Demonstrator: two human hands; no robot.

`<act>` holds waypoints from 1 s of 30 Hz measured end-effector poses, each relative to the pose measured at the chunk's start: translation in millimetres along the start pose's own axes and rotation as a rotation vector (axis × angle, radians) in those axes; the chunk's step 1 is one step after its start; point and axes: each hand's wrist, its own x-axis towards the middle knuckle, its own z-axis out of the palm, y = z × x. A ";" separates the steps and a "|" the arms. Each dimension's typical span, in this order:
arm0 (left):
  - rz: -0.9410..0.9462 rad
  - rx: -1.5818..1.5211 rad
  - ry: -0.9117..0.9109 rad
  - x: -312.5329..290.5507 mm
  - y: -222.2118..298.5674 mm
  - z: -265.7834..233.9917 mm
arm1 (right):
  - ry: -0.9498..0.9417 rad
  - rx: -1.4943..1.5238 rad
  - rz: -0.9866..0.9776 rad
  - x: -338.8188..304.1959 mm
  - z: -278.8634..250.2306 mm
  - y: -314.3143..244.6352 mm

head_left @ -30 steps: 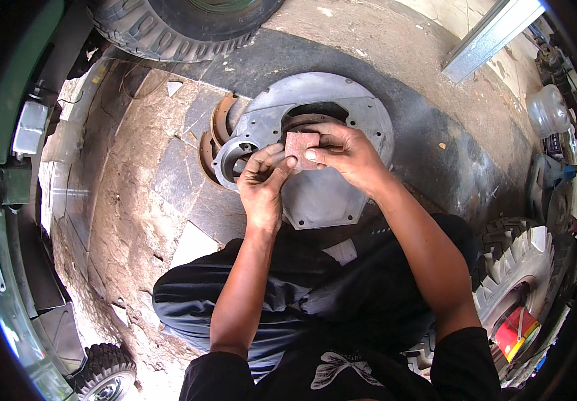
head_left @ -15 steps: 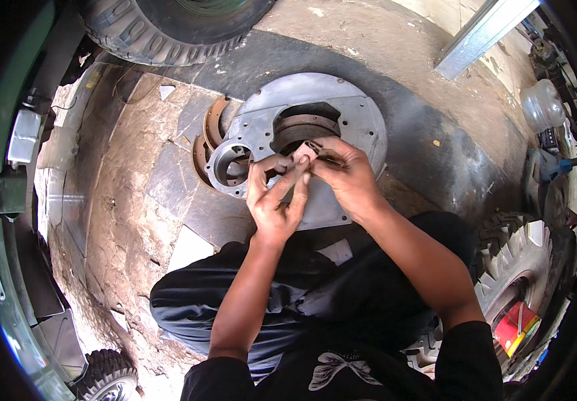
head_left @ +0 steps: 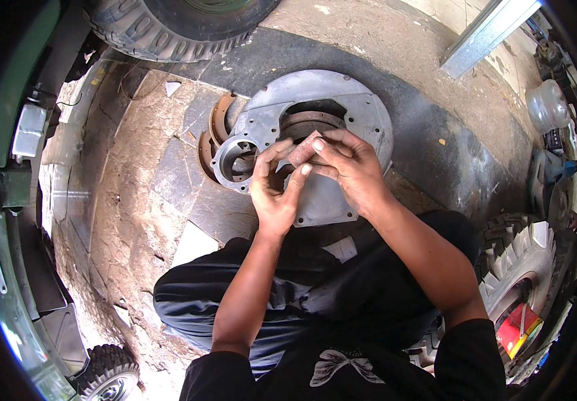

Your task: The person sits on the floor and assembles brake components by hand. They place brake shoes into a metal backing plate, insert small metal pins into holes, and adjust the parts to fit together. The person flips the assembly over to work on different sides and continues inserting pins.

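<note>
Both hands are up over the grey metal plate (head_left: 332, 123) on the ground, and between them sits a small reddish-brown strip (head_left: 302, 148), raised just above the plate's round opening. The left hand (head_left: 276, 194) pinches its lower end between thumb and fingers while the right hand (head_left: 347, 166) pinches the upper end. Rusty brown rings (head_left: 216, 127) lie beside the plate, a big tyre (head_left: 168, 30) beyond.

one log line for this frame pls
left hand: on pad | right hand: pinching pad | below: grey plate | left: brake shoes
</note>
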 end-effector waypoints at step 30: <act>-0.429 -0.428 0.020 12.0 14.2 -10.9 | -0.130 -0.284 0.070 3.6 -4.7 0.5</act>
